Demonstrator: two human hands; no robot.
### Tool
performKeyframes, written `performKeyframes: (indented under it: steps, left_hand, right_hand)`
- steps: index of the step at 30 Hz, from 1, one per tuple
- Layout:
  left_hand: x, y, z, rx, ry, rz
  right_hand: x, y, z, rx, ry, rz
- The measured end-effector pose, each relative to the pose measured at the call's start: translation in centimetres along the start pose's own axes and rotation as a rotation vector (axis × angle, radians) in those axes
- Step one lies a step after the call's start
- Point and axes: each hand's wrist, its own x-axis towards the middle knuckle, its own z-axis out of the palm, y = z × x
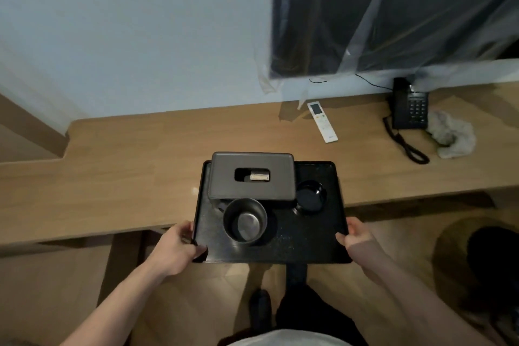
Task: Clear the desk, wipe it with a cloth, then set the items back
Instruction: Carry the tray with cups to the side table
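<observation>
Tray (309, 244), black and rigid, sits between both hands, half over the bench (126, 177) edge. Left hand (179, 247) and right hand (356, 239) each clasp a side rim. Judged moderately heavy; the loose metal cup (245, 220), tissue box (252, 175) and dish (311, 195) may slide, so hold it level by opposite rims.

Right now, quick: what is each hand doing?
Left hand: grips the left edge of the black tray.
Right hand: grips the tray's right edge.

Pale wall (126, 22), wooden floor (219, 289)
</observation>
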Motion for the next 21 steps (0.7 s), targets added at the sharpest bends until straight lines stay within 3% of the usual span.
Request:
performKeyframes:
  steps: [12,21]
  left_hand:
    - [-6.4,5.8,6.6,0.147,-0.146,0.190]
    - [-16.0,13.4,20.0,0.136,-0.175,0.274]
  right_hand:
    - [-9.7,9.2,-10.6,0.220,0.158,-0.003]
    - [-16.9,21.2,-25.4,0.285,0.194,-0.049]
